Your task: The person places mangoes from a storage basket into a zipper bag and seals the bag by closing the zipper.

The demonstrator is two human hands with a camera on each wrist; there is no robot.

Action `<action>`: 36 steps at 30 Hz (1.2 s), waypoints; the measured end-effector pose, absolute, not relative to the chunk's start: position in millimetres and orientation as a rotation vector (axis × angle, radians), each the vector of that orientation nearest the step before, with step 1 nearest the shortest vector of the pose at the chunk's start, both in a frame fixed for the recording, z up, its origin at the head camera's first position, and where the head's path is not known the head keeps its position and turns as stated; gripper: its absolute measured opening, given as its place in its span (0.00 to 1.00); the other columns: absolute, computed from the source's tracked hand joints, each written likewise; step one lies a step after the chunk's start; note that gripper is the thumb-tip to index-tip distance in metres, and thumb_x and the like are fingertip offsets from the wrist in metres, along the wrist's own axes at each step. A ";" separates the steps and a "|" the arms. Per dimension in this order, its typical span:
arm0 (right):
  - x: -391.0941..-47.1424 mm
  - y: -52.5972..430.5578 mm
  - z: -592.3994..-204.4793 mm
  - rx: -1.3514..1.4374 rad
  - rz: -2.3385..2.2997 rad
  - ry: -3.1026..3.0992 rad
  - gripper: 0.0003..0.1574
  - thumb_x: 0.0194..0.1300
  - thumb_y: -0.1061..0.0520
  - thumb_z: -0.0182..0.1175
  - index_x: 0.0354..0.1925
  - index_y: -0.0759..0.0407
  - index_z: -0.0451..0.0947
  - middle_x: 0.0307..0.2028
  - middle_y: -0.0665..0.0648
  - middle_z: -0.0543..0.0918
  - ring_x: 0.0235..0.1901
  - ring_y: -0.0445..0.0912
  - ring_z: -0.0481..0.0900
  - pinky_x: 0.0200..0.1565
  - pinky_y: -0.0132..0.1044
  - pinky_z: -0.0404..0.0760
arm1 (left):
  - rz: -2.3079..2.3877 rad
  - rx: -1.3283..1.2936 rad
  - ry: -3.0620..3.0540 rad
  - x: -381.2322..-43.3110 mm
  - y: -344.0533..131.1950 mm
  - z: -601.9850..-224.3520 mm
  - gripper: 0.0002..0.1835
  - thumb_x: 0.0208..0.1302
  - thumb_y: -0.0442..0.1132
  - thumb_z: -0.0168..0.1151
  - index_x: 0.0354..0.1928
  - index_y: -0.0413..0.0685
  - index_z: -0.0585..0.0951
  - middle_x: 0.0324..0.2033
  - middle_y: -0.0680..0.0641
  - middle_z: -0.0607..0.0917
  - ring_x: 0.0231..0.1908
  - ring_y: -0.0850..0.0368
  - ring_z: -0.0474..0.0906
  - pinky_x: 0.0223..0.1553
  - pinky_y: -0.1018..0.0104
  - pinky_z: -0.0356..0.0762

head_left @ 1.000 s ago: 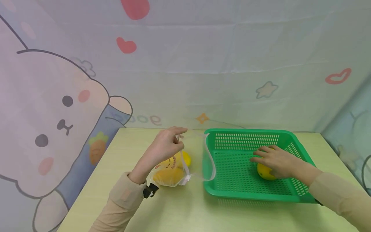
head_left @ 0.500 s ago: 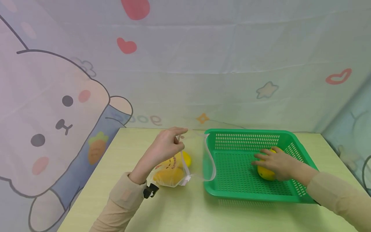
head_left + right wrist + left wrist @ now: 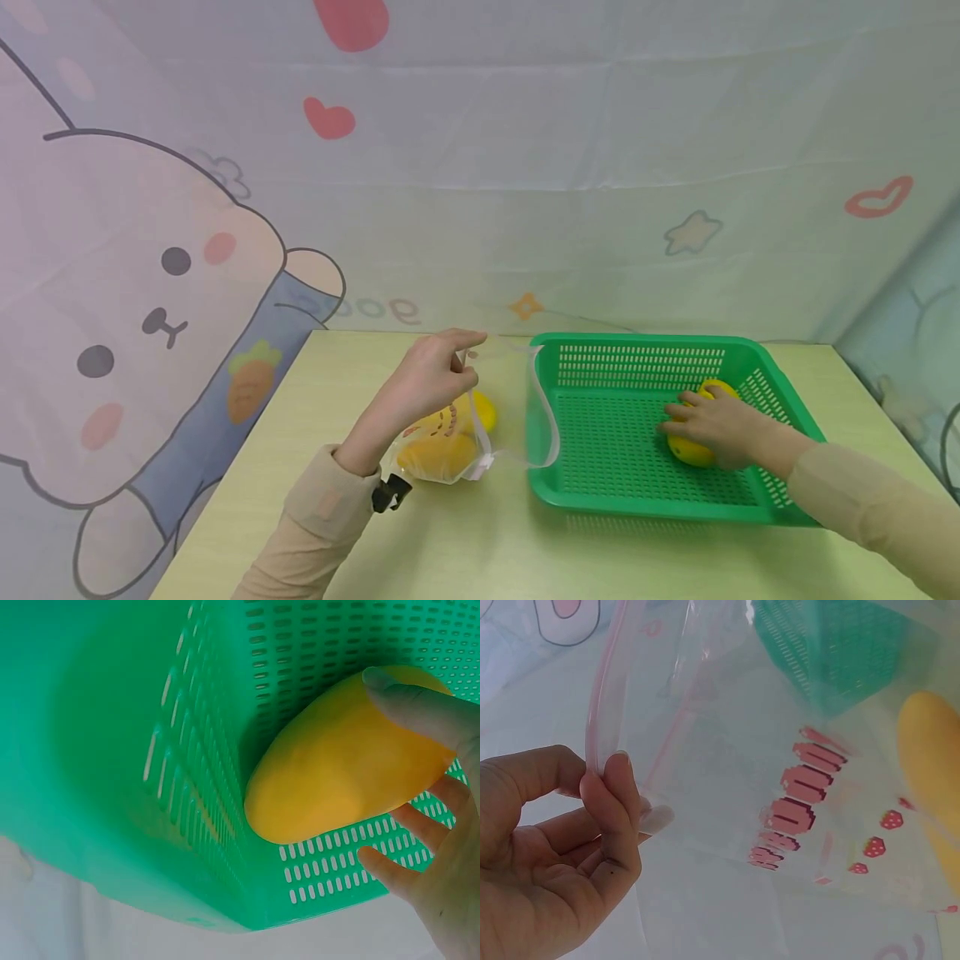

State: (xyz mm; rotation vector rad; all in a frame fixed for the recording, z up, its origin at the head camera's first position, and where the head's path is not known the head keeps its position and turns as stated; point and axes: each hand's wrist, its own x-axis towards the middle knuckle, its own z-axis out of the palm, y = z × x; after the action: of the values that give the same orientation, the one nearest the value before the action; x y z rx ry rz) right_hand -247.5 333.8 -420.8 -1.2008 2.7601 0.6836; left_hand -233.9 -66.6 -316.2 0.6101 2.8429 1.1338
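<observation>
My left hand (image 3: 427, 379) pinches the top edge of a clear zip bag (image 3: 705, 757) printed with pink letters and strawberries. Its mouth gapes toward the green basket (image 3: 645, 510). Yellow mangoes (image 3: 438, 458) lie in the bottom of the bag, and one of them (image 3: 930, 765) shows through the plastic in the left wrist view. Inside the basket, near its right wall, my right hand (image 3: 723, 427) holds another mango (image 3: 345, 757). The thumb lies across one side of this mango and fingers reach round the other; the little finger sticks out loosely.
The basket has slotted walls and a raised rim, and stands on a pale wooden table (image 3: 450, 550). A printed cloth (image 3: 480, 208) hangs right behind the table. A black strap end (image 3: 390, 493) juts from the left wrist.
My right hand has shifted slightly right over the mango, its fingers drawing in closer round it. The left hand and the bag stay in place.
</observation>
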 end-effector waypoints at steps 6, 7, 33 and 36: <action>-249.1 335.5 -424.3 -1.224 0.730 2.749 0.43 0.39 0.65 0.75 0.55 0.45 0.74 0.54 0.55 0.78 0.53 0.57 0.74 0.45 0.57 0.80 | 1.119 0.625 2.851 -234.6 -66.8 -316.5 0.29 0.56 0.29 0.53 0.63 0.44 0.74 0.62 0.45 0.76 0.18 0.61 0.65 0.21 0.72 0.64; -249.2 335.7 -424.5 -1.230 0.735 2.750 0.43 0.39 0.65 0.75 0.55 0.45 0.74 0.53 0.55 0.78 0.52 0.56 0.74 0.44 0.56 0.80 | 1.116 0.629 2.853 -234.7 -66.8 -316.5 0.29 0.56 0.29 0.53 0.63 0.44 0.74 0.62 0.45 0.76 0.18 0.61 0.65 0.21 0.72 0.64; -247.3 338.4 -424.3 -1.372 0.751 2.770 0.42 0.36 0.58 0.80 0.52 0.45 0.75 0.47 0.53 0.78 0.44 0.51 0.73 0.36 0.44 0.81 | 1.138 0.599 2.826 -234.7 -66.0 -317.4 0.29 0.56 0.29 0.54 0.63 0.46 0.75 0.61 0.45 0.77 0.17 0.61 0.62 0.21 0.72 0.63; -246.7 338.9 -422.7 -1.382 0.755 2.765 0.43 0.35 0.57 0.81 0.52 0.44 0.75 0.47 0.53 0.77 0.44 0.51 0.73 0.36 0.43 0.81 | 1.140 0.597 2.825 -234.6 -66.0 -317.6 0.29 0.56 0.29 0.54 0.63 0.46 0.75 0.61 0.45 0.77 0.17 0.61 0.63 0.21 0.73 0.63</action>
State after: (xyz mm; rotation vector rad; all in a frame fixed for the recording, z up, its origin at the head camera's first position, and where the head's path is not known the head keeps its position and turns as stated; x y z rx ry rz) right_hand -246.7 338.9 -422.7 -1.3823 2.7653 0.7552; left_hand -234.6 -66.0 -317.6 0.5966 2.8245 1.1397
